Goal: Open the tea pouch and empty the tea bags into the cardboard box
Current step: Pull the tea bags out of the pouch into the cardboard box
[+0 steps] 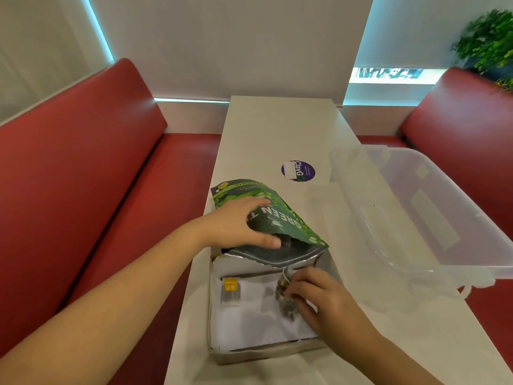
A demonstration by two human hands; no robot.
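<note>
Gripping: left hand (238,223) clamps the green tea pouch (266,215), mouth tipped over the cardboard box (219,315)
Right hand (319,298): fingers pinch a tea bag (286,298) inside
Box: near end of bench (277,129)

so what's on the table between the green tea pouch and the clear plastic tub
In the head view, only bare white table lies between the green tea pouch and the clear plastic tub; the round purple sticker sits farther back.

The left hand (236,223) grips the green tea pouch (266,218), its open mouth tipped over the cardboard box (263,354) at the tabletop's (277,129) near edge. The right hand (319,295) pinches a tea bag (284,295) inside the box.
</note>
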